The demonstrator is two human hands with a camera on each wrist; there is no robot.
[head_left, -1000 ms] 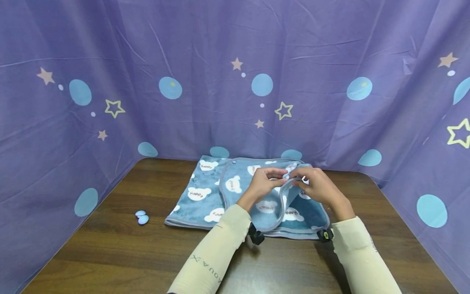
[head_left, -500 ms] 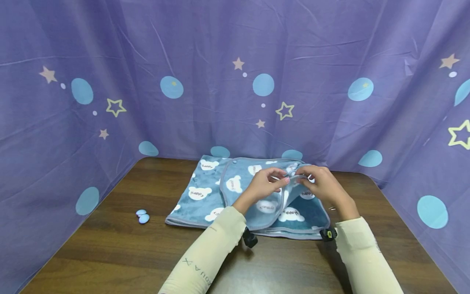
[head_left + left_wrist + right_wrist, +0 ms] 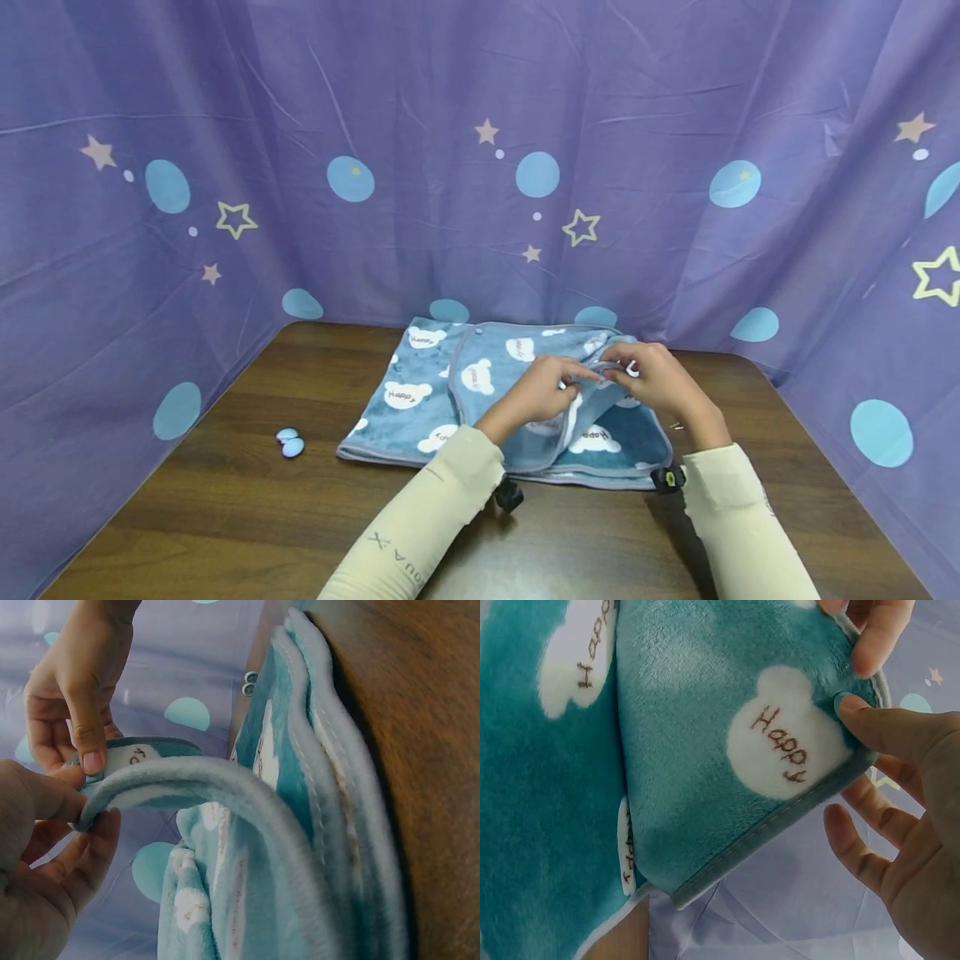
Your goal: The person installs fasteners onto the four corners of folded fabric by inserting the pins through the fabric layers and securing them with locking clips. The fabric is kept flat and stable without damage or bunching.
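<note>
Blanket [image 3: 480, 354] flap and left hand [image 3: 534, 392] have shifted slightly; both hands pinch the raised edge, the right hand [image 3: 658, 379] nearer its corner. Beneath them the blanket lies on the table [image 3: 202, 517], long axis left to right. Bear patches read "Happy"; sleeve [image 3: 423, 500] lettering is only partly legible.
</note>
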